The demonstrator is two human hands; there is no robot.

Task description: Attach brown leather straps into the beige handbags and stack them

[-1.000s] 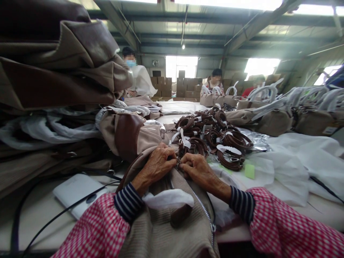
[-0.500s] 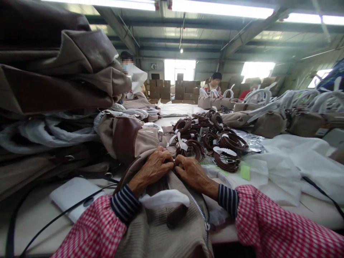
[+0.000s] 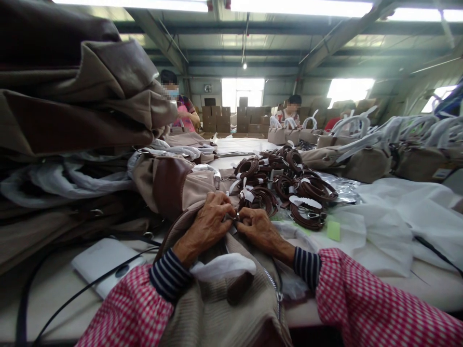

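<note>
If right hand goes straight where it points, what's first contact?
Probably the left hand, ahead of the right hand; the small metal piece at their fingertips may come first, since depth is unclear.

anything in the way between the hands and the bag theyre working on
Nothing visible is. The left hand and right hand both have their fingers closed at the far end of the bag. The white wrapping lies on the bag nearer the wearer, not between.

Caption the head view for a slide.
Left hand and right hand at a ribbed beige bag, coiled brown straps just beyond.
</note>
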